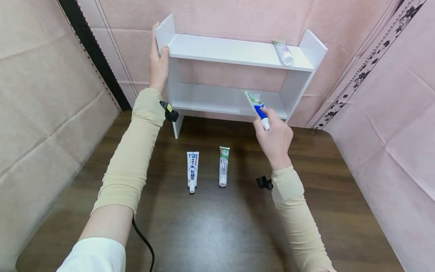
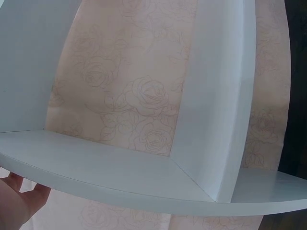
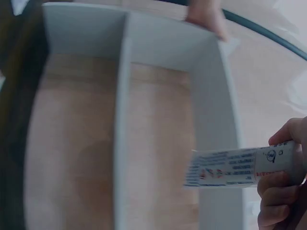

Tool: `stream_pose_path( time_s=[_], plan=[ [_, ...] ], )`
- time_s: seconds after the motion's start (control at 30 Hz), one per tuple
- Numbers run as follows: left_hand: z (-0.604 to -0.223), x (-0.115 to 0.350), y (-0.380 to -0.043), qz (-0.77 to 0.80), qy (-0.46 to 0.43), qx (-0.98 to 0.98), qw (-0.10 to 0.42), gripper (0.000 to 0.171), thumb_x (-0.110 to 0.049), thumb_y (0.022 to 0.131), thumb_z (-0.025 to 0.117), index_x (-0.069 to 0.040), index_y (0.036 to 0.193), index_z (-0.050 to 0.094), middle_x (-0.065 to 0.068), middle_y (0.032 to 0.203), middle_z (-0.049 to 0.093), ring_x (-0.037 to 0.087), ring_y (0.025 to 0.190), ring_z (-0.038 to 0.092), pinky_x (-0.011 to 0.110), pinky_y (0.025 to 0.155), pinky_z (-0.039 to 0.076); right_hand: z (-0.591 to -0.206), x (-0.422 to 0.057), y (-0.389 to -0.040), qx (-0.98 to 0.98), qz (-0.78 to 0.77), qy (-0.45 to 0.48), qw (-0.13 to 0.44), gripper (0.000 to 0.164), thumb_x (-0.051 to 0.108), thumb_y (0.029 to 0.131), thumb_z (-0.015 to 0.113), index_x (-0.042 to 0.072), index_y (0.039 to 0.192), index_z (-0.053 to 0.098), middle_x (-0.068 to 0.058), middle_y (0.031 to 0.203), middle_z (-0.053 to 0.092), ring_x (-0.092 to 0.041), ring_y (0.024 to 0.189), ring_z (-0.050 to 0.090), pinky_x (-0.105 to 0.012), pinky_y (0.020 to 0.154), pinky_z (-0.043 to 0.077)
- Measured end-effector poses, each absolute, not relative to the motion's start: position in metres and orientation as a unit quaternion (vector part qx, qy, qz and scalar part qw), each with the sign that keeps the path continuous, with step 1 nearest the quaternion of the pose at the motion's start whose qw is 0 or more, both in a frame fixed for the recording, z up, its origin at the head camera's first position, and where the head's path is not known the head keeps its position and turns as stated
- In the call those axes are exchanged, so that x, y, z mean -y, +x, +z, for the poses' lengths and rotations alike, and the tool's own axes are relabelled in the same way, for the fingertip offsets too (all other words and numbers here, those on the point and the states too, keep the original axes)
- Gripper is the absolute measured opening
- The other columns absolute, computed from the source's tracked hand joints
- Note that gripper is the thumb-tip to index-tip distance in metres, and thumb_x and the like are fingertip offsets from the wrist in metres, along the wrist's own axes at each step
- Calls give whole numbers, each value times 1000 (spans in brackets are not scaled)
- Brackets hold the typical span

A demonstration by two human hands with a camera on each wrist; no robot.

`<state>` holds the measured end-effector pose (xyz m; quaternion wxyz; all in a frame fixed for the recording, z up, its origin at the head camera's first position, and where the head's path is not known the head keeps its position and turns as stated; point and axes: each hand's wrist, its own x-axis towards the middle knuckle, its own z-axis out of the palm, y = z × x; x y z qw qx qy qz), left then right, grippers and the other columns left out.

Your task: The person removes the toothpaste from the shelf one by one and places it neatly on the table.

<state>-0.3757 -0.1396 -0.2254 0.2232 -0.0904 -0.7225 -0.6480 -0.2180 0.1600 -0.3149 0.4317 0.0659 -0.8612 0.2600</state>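
My left hand (image 1: 159, 66) grips the left side panel of a white two-tier shelf (image 1: 221, 49), its thumb at the front edge. Part of that hand (image 2: 19, 201) shows low in the left wrist view, outside the panel. In my right hand (image 1: 276, 139) is a toothpaste tube (image 1: 259, 109), pinched near its white cap and pointing up toward the lower shelf board. The right wrist view shows the printed back of this toothpaste tube (image 3: 225, 167) in front of the shelf. Another toothpaste tube (image 1: 283, 53) lies at the right end of the top board.
On the brown table (image 1: 204, 234), in front of the shelf, lie a white and blue toothpaste tube (image 1: 192, 170) and a green and white one (image 1: 224, 166). Pink patterned cloth (image 1: 238, 19) hangs behind. A black cable (image 1: 144, 240) runs beside my left arm.
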Motion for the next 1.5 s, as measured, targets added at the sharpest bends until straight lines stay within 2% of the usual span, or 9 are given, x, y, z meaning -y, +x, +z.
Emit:
stream_pose_path(
  time_s=[0.1, 0.23, 0.4, 0.5, 0.7, 0.8, 1.2, 1.33, 1.5],
  plan=[
    [-226, 141, -375, -650, -89, 721, 221, 61, -16, 99, 32, -36, 155, 16, -18, 157, 28, 2, 135, 35, 18, 110, 28, -332, -160, -214, 875, 255, 62, 406, 30, 22, 86, 60, 11, 112, 70, -15, 66, 67, -25, 45, 43, -32, 44, 27],
    [-227, 140, -373, -655, -86, 719, 216, 61, -16, 99, 32, -37, 155, 16, -18, 157, 28, 2, 135, 35, 19, 111, 29, -349, -159, -208, 886, 254, 60, 384, 29, 22, 87, 60, 12, 113, 71, -15, 72, 71, -24, 45, 44, -31, 43, 29],
    [-225, 141, -372, -650, -94, 719, 225, 61, -16, 99, 32, -35, 155, 16, -16, 157, 29, 4, 134, 36, 20, 110, 29, -359, -158, -206, 902, 236, 65, 355, 29, 23, 87, 58, 12, 111, 71, -14, 70, 70, -25, 45, 46, -32, 42, 30],
    [-223, 140, -372, -653, -94, 717, 226, 62, -15, 98, 32, -34, 155, 17, -16, 157, 30, 5, 133, 38, 21, 108, 31, -363, -160, -205, 923, 223, 55, 308, 29, 24, 87, 57, 12, 109, 71, -12, 69, 69, -25, 46, 47, -32, 43, 31],
    [-226, 138, -373, -656, -88, 717, 219, 62, -16, 99, 33, -37, 155, 17, -15, 156, 31, 6, 132, 38, 23, 108, 31, -388, -173, -203, 967, 183, 26, 178, 27, 29, 87, 60, 8, 99, 72, -11, 70, 69, -25, 52, 53, -33, 44, 36],
    [-227, 138, -373, -651, -88, 721, 219, 61, -17, 99, 32, -37, 155, 17, -14, 156, 31, 6, 132, 39, 24, 109, 31, -402, -178, -203, 976, 168, 16, 135, 28, 30, 87, 61, 6, 98, 72, -12, 73, 69, -26, 54, 55, -34, 44, 38],
    [-225, 138, -376, -646, -90, 724, 224, 61, -16, 99, 32, -36, 155, 17, -13, 154, 35, 6, 129, 41, 24, 106, 32, -423, -170, -205, 986, 141, 15, 86, 39, 26, 87, 56, 3, 115, 69, -21, 89, 72, -29, 60, 59, -39, 47, 43],
    [-225, 139, -376, -645, -90, 725, 224, 61, -17, 99, 32, -37, 155, 17, -14, 154, 34, 6, 130, 41, 23, 107, 31, -430, -166, -203, 989, 125, 13, 79, 42, 27, 88, 55, 2, 119, 66, -23, 85, 71, -30, 57, 57, -42, 47, 44],
    [-225, 140, -377, -645, -92, 724, 226, 61, -17, 99, 32, -37, 154, 17, -17, 155, 32, 5, 131, 39, 22, 107, 30, -440, -165, -199, 991, 118, 10, 55, 48, 29, 90, 56, 2, 130, 60, -20, 76, 69, -25, 51, 51, -38, 44, 41]
  ],
)
